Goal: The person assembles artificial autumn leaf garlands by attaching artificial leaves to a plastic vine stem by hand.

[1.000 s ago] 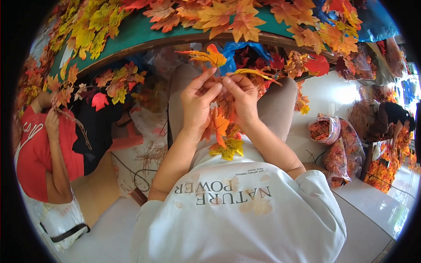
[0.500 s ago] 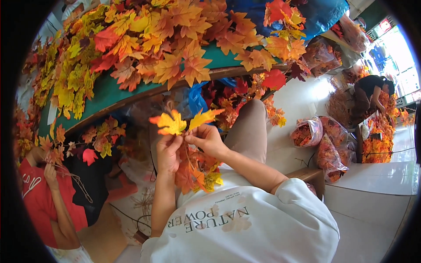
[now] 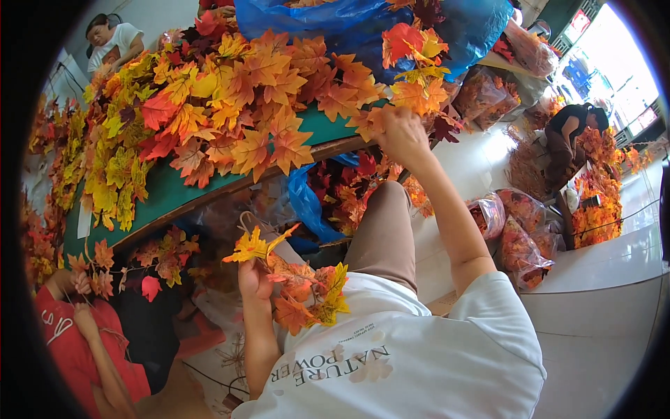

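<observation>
My left hand point(image 3: 255, 281) is closed round the stem of an artificial maple leaf garland point(image 3: 296, 285), held above my lap. A yellow-orange leaf point(image 3: 250, 246) stands up above its fingers, while orange and yellow ones hang beside it over my shirt. My right arm stretches forward to the table's edge. There my right hand point(image 3: 403, 138) is bent over, with its fingers curled onto an orange artificial maple leaf point(image 3: 366, 124); the fingertips are partly hidden. Right beyond that hand, an upright spray of red, orange and yellow leaves point(image 3: 419, 70) rises.
A green table point(image 3: 157, 199) carries heaped artificial leaves point(image 3: 262, 91) and blue plastic point(image 3: 314, 28). Below it hangs a blue bag point(image 3: 305, 202). A co-worker in red point(image 3: 91, 342) handles leaves at left; other people work farther back. Clear bags of leaves point(image 3: 520, 244) stand on the floor at right.
My right hand has left the garland and reached forward to the leaves at the table's edge. The left hand has kept the garland, slightly lower. My view has shifted a little.
</observation>
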Available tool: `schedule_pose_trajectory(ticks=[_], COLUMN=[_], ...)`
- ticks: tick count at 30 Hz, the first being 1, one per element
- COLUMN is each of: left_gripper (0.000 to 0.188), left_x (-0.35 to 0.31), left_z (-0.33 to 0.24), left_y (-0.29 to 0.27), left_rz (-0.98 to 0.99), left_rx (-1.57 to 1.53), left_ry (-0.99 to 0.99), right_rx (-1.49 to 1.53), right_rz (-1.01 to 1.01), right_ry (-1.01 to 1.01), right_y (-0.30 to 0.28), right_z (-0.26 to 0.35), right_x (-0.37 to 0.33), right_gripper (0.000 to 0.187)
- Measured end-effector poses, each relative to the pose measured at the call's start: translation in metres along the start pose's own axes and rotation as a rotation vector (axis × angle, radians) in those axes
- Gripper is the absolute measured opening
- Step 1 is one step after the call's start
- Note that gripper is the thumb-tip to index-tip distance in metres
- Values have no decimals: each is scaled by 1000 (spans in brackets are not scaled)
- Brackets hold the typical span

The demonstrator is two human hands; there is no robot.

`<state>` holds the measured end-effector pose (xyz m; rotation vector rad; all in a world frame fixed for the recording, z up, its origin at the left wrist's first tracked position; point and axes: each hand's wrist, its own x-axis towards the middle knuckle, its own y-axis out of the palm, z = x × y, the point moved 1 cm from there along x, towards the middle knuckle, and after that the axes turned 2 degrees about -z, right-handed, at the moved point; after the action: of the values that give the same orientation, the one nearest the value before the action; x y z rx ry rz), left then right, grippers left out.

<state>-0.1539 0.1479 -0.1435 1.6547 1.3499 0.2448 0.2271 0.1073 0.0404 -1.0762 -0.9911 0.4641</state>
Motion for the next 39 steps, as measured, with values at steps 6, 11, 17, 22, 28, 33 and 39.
schedule_pose_trajectory(ticks=[6, 11, 17, 22, 28, 33, 39], left_gripper=[31, 31, 32, 30, 23, 29, 26], left_x=[-5, 4, -1, 2, -2, 5, -11], left_z=[-5, -3, -5, -8, 3, 3, -2], left_y=[12, -7, -7, -9, 6, -24, 14], left_rz=[-15, -9, -65, -14, -47, 65, 74], left_rx=[12, 36, 55, 29, 39, 16, -69], left_ry=[-58, -57, -81, -90, -94, -126, -134], right_rx=[406, 346, 426, 132, 160, 366, 670], right_rz=[136, -85, -1, -232, -145, 113, 57], right_ry=[-324, -424, -133, -101, -585, -646, -715], right_y=[19, 42, 44, 33, 96, 112, 94], right_z=[-1, 29, 18, 44, 96, 114, 90], right_x=[4, 0, 32, 50, 60, 90, 113], right_gripper=[32, 28, 28, 53, 55, 45, 42])
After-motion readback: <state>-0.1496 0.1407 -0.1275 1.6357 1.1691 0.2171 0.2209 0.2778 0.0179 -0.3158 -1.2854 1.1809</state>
